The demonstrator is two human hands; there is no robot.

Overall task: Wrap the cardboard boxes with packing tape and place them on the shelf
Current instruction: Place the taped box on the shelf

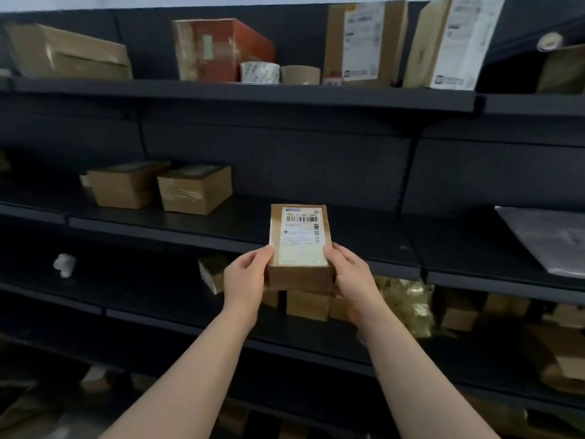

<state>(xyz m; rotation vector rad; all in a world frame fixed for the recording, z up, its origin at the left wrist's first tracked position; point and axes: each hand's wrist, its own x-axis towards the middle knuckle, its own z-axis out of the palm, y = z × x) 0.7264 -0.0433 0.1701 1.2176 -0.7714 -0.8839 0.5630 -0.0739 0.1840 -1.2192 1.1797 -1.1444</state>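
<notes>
Found labelled cardboard box (pixel 299 245) gripped at near end by left hand (pixel 245 274) and right hand (pixel 349 270), fingers curled round both sides. Held at front edge of middle shelf (pixel 380 245), apparently not yet set down. Judged wrapping done, placement outstanding. Noted two taped boxes (pixel 194 190) already shelved.

A small white crumpled wad (pixel 65 264) lies by itself at the left, in shadow; what it is made of cannot be told. At the right edge a grey plastic mailing bag (pixel 550 239) lies flat, partly cut off by the frame. Lower down, right of centre, a crinkled gold wrapping (pixel 408 305) gleams. A pale wall (pixel 190 0) shows along the top.
</notes>
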